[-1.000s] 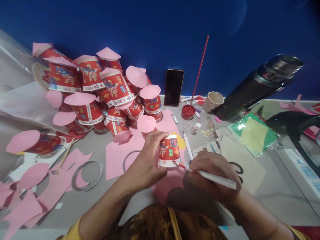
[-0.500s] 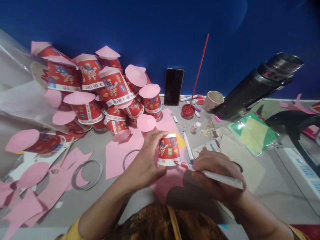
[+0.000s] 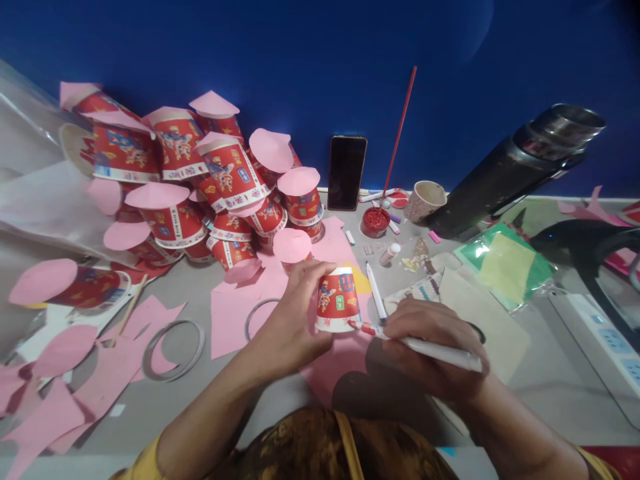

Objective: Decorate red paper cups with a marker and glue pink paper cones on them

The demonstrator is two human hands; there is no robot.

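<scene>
My left hand [image 3: 295, 320] grips a red printed paper cup [image 3: 336, 303] by its left side, thumb below and fingers above. The cup is upside down, its white rim at the bottom. Closed around a white marker [image 3: 440, 353] is my right hand [image 3: 435, 347]; the marker's red tip touches the cup's rim at the lower right, where small red marks show. Pink paper [image 3: 335, 377] lies under both hands. Another white marker [image 3: 376, 290] rests on the table just beyond my right hand.
Red cups with pink paper discs [image 3: 233, 170] are piled at the back left. A phone [image 3: 347, 173] leans on the blue wall. A red pot [image 3: 375, 222] with a stick, a paper cup [image 3: 427, 201] and a black flask [image 3: 515, 173] stand right of it. A tape roll [image 3: 175, 350] lies left.
My right hand and the marker have shifted very slightly left, with the tip still at the cup's rim. My left hand and the cup look unmoved.
</scene>
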